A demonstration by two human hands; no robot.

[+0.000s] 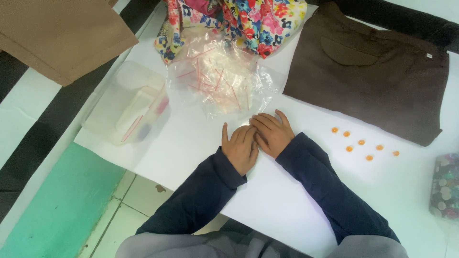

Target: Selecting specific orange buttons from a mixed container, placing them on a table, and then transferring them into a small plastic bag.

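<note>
Two hands flat, empty, touching: left hand (240,148), right hand (272,133), beside clear bags (221,79), seven orange buttons (361,142), brown garment (370,71).

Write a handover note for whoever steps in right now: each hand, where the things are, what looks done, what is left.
Left hand: flat on the white table, fingers together, holding nothing.
Right hand: flat beside it, overlapping the left fingers, also free.
Just ahead of both hands: a heap of small clear bags with red strips. Left of that, a clear plastic box.
Right of the hands: seven small orange buttons laid loose on the table, near the brown garment. Floral fabric lies at the far edge.
Done: buttons are laid out.
Left: none of the buttons sits in a bag; the bags lie untouched.
</note>
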